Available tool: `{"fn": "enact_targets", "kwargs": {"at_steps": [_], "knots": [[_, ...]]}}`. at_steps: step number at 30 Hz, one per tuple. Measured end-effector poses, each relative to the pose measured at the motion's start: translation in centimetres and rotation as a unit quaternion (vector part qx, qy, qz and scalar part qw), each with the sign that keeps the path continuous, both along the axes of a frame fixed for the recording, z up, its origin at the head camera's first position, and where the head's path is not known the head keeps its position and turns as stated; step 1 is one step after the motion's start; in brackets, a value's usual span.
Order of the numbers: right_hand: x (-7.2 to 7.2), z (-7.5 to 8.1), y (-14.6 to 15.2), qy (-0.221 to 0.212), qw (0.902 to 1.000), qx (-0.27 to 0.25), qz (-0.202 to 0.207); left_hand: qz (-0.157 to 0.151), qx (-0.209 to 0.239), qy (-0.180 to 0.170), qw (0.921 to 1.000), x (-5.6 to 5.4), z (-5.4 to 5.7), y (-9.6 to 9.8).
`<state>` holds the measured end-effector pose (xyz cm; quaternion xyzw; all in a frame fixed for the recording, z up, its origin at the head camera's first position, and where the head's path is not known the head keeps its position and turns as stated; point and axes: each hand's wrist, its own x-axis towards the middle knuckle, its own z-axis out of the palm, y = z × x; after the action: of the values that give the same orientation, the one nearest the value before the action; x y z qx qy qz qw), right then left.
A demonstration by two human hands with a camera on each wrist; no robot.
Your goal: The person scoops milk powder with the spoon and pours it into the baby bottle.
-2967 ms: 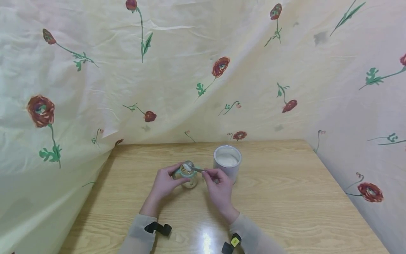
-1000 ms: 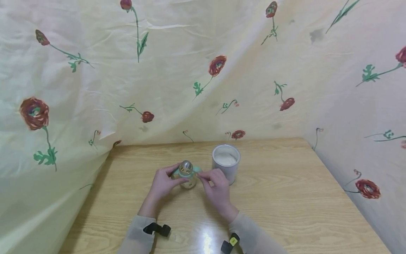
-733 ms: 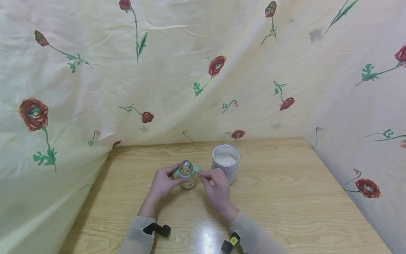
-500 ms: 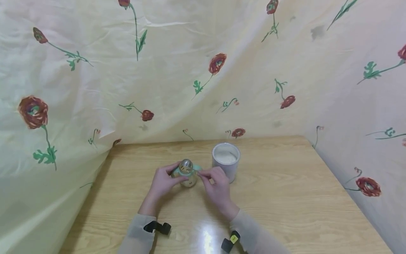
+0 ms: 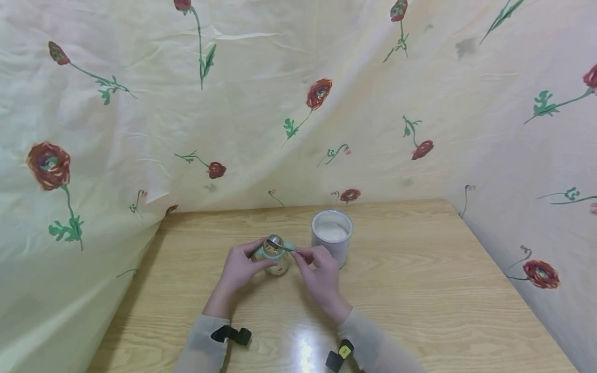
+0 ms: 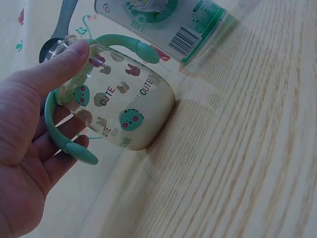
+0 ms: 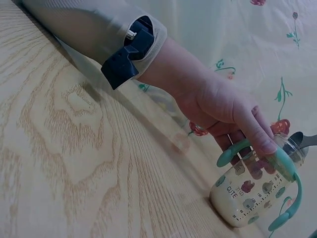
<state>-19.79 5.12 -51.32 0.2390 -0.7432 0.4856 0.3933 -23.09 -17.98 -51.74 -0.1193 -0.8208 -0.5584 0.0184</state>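
Bottle (image 6: 114, 101) stands toward the far edge of the surface (image 5: 420, 290), left hand (image 5: 240, 268) curling its fingers round the upper part; right hand (image 5: 323, 272) pinches a spoon (image 5: 282, 246). Probably light, stiff and slick, it should hold best by the handles (image 6: 125, 41).

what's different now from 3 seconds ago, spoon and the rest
The spoon has turned in the right hand and now looks tipped at the bottle's mouth; the white load seen on it earlier no longer shows. Nothing was taken hold of or let go. The left hand still grips the bottle, and the can stands where it was.
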Motion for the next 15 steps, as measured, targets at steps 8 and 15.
{"fn": "enact_targets", "kwargs": {"at_steps": [8, 15], "knots": [[0.08, 0.12, 0.00, 0.018, 0.9998, -0.001, 0.006, -0.006, 0.004, 0.005, 1.0000, -0.12, -0.12, 0.04], [0.10, 0.15, -0.08, 0.007, 0.9998, -0.005, 0.018, -0.005, -0.001, -0.001, 1.0000, -0.22, -0.12, -0.04]]}}
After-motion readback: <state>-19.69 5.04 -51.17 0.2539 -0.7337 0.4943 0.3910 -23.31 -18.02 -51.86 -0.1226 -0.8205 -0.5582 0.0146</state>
